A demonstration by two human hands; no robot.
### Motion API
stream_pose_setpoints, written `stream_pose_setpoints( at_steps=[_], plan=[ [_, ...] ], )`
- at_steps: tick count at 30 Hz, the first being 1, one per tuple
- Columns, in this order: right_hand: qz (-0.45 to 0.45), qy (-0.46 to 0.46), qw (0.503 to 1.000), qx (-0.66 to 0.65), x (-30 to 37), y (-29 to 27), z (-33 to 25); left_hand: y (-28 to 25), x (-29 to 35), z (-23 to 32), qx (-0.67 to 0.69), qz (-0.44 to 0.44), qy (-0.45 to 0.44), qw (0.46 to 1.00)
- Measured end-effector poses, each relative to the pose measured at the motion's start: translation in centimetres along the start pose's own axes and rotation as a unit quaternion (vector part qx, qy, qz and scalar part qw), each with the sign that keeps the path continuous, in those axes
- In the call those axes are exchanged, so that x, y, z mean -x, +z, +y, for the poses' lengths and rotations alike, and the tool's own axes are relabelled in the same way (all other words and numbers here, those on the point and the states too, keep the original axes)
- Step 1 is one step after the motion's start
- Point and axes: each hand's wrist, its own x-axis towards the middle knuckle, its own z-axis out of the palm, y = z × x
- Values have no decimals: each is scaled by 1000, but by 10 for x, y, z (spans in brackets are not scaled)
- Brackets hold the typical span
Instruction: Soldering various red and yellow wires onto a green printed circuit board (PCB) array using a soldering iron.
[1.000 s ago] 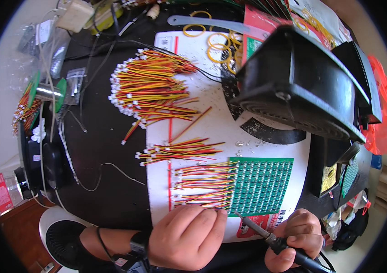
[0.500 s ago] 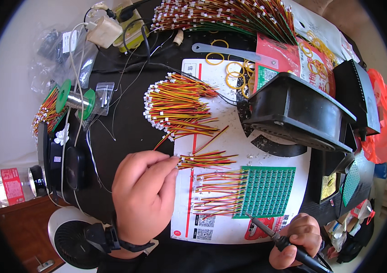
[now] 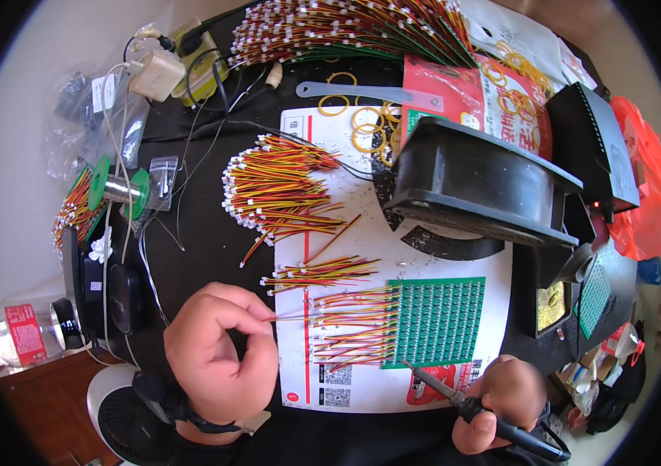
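My left hand [image 3: 226, 349] is closed in a pinch on a thin wire lead [image 3: 293, 318], which points right towards the board. In my right hand [image 3: 505, 392] is a soldering iron [image 3: 462, 401], its tip by the lower left corner of a green circuit board panel [image 3: 437, 322]. A row of red, yellow and black wire leads [image 3: 354, 335] with white connectors runs up to the panel's left edge. Just beyond lies a small bunch of loose leads [image 3: 323, 272]; a bigger heap of leads [image 3: 280, 186] is farther back. My fingers hide the held lead's near end.
A black boxy fan [image 3: 478, 182] stands behind the panel. Rubber bands [image 3: 367, 140] and a pale plastic strip [image 3: 369, 93] lie farther back. At left are a solder spool [image 3: 118, 189] and trailing cables. A gold tip cleaner [image 3: 550, 311] sits at right.
My left hand has come away from the small bunch, nearer to me, with a lead in its fingers. The whole view has shifted slightly; the iron stays near the panel's lower corner.
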Motion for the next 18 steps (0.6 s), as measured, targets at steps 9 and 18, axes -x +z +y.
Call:
stream_pose_setpoints(
  at_steps=[9, 18],
  plan=[
    [0, 5, 1000, 5, -3, 0, -4, 8, 7, 20, 102, -189, 20, 977],
    [-61, 48, 997, 24, -7, 0, -9, 19, 20, 26, 64, -139, 69, 986]
  ],
)
